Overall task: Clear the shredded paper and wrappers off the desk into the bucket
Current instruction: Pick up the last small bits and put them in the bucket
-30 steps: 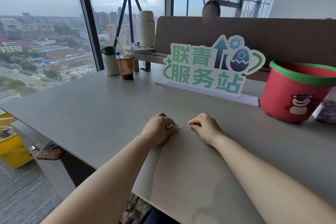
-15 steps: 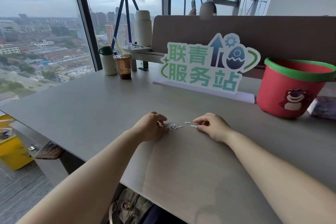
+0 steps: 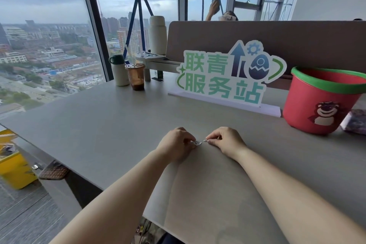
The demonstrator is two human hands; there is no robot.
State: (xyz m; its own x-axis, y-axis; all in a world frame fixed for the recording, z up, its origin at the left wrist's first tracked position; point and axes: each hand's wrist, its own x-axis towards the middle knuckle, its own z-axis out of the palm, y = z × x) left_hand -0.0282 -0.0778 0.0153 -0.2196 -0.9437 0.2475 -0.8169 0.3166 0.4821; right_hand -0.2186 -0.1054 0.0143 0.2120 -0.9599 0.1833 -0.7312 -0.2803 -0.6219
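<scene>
Scraps of white shredded paper (image 3: 198, 142) at frame centre sit pinched between your curled left hand (image 3: 176, 143) and right hand (image 3: 225, 139), so, with nothing else visible on the grey desk (image 3: 95, 125), likely only carrying them to the red green-rimmed plastic bucket (image 3: 318, 103) at right remains.

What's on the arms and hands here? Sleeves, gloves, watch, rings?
Nothing worn that shows. The left hand and right hand are bare: no gloves, and no rings visible on the fingers in view. Both forearms are bare right to the bottom of the frame, with no sleeve edge, watch, bracelet or wristband. Fingernails look short and unpainted, though they are too small to be sure.
</scene>
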